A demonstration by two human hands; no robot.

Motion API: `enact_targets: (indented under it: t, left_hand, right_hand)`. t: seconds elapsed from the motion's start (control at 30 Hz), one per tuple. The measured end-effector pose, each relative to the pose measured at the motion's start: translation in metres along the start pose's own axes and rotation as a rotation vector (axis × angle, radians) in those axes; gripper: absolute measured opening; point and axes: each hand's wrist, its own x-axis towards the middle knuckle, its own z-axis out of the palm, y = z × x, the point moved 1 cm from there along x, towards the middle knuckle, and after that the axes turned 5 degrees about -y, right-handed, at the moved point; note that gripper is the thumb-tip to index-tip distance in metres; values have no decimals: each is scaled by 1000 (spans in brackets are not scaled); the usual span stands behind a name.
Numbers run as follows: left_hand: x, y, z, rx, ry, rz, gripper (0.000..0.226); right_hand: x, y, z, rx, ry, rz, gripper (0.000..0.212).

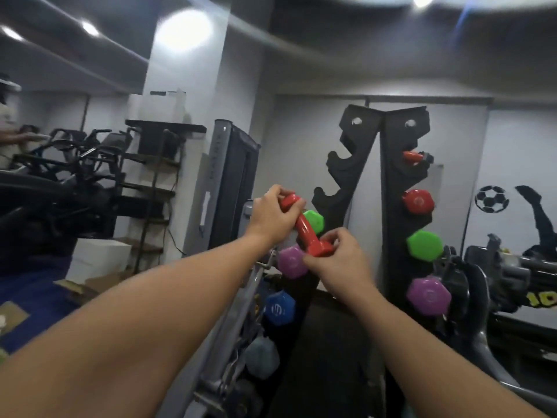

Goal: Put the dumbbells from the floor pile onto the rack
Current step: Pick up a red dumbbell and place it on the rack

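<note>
You are holding a red dumbbell (306,229) tilted before the rack (394,176), your left hand (272,218) gripping its upper head, your right hand (339,263) pinching its lower head, green, purple and blue dumbbells sitting racked behind

We can read only yellow digits, "10", on a dark weight (542,298) at the right edge, cut off by the frame. A white mark on the blue dumbbell (278,309) and lettering on the grey upright (217,152) are too blurred for us to read.
</note>
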Motion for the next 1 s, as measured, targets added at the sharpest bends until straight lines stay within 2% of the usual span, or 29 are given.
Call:
enact_targets:
  t: [0.3, 0.57, 0.67, 0.73, 0.87, 0.93, 1.0]
  left_hand:
    - [106, -5, 40, -154, 80, -40, 35]
    - [181, -19, 79, -361, 108, -108, 35]
    - [193, -33, 86, -428, 45, -188, 36]
    - [198, -42, 97, -512, -55, -276, 29]
    - [196, -45, 111, -527, -180, -356, 20]
    - [190, -43, 115, -460, -248, -376, 25]
    - [181, -41, 118, -359, -379, -398, 40]
  right_hand:
    - [97, -21, -25, -114, 172, -142, 40]
    - [171, -31, -43, -469, 322, -385, 42]
    - [183, -31, -36, -572, 311, -416, 38]
    - [186, -27, -31, -604, 313, -409, 36]
    - [187, -23, -23, -691, 325, -433, 31]
    - [186, -25, -23, -709, 335, -428, 32]
    - [184, -26, -26, -735, 345, -415, 34]
